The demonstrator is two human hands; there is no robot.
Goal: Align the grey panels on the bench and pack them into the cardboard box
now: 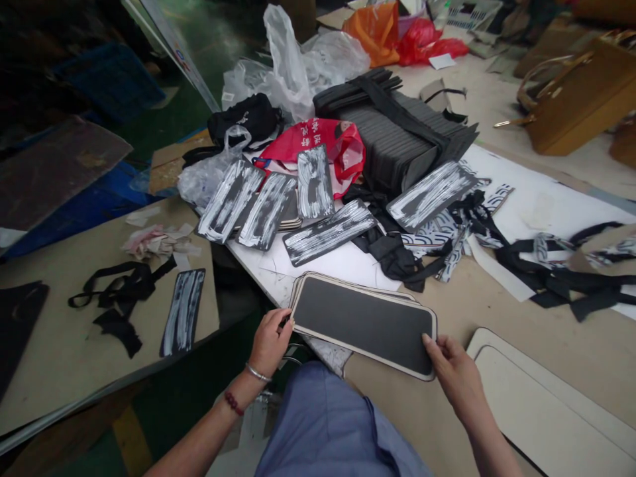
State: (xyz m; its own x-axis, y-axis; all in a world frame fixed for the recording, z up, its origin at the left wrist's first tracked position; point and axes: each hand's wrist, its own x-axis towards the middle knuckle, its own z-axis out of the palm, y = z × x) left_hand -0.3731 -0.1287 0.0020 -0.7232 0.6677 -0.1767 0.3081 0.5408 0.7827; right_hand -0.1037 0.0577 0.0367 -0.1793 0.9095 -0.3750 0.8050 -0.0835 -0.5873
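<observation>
Black-faced, cream-bordered, the rectangular panel tops a loose stack at the bench edge, where you steady it, left hand and right hand closed on opposite short ends, its long axis crosswise, right end slanting nearer you.

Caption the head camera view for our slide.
Left hand and right hand hold a pale-edged black panel near white-streaked panels.
</observation>
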